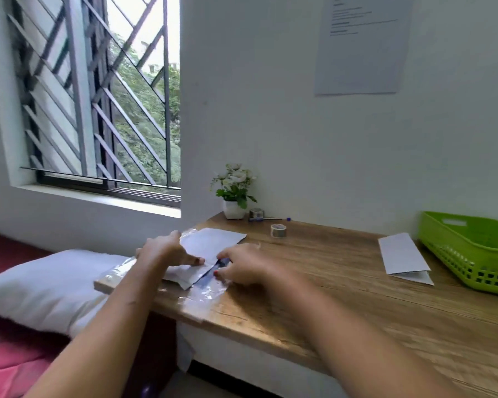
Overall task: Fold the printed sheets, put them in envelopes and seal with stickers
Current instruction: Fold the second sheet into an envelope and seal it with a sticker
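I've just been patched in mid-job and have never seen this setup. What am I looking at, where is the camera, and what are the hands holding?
There is no machine here: a person is working with bare hands. The single picture comes from a camera worn on their head, looking forward and down.

The left hand presses straight fingers on a white paper bundle. The bundle lies on clear plastic wrap at the left end of the wooden desk. The right hand has its fingers curled at the bundle's dark-lined edge, but blur hides whether it is pinching anything.

Farther back are a flower pot, a tape roll and a pen. To the right lie a folded sheet and a green basket.
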### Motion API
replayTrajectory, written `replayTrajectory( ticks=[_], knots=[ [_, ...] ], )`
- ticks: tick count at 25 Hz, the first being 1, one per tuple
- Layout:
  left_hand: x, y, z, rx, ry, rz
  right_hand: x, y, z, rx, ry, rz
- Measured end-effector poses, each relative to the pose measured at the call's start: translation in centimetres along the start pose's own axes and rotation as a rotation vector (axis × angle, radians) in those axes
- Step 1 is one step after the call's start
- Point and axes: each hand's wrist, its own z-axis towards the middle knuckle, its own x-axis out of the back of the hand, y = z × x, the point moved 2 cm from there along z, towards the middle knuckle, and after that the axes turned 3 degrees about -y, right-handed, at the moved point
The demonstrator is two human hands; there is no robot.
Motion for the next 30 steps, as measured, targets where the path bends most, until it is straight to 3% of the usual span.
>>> replayTrajectory(
  ticks=[3, 5, 8, 10, 14, 16, 20, 23, 27, 30],
  knots=[
    [0.0, 0.0, -0.8, -0.060, 0.129, -0.112, -1.0, -1.4, 1.2, -0.099, 0.080, -0.041],
    [0.0, 0.3, -0.8, -0.112, 0.186, -0.295, -1.1, -1.2, 1.3, -0.136, 0.089, 0.060],
    [0.1, 1.4, -1.1, -0.206, 0.182, -0.830, -0.6, 0.1, 0.7, -0.134, 0.131, 0.612],
    [0.5, 2.8, -2.0, -0.287, 0.154, -1.170, 0.4, 1.4, -0.1, -0.145, 0.223, 0.850],
    [2.0, 8.7, -3.7, -0.465, 0.244, -1.300, 4.6, 4.7, -2.1, -0.153, 0.397, 1.159],
    [2.3, 12.7, -4.1, -0.525, 0.191, -1.328, 7.0, 7.6, -3.3, -0.151, 0.528, 1.229],
    [0.7, 20.9, -5.1, -0.599, -0.047, -1.025, 11.2, 12.5, -7.8, -0.192, 0.766, 0.968],
    [-0.9, 25.2, -5.7, -0.665, 0.049, -0.792, 13.9, 14.1, -10.8, -0.251, 0.886, 0.464],
    [-3.1, 27.9, -4.7, -0.853, 0.178, -0.669, 13.3, 14.8, -9.2, -0.356, 0.640, -0.229],
    [-6.4, 28.4, -2.8, -1.014, 0.124, -0.347, 9.0, 14.8, -6.9, -0.333, 0.392, -0.396]
  ],
)
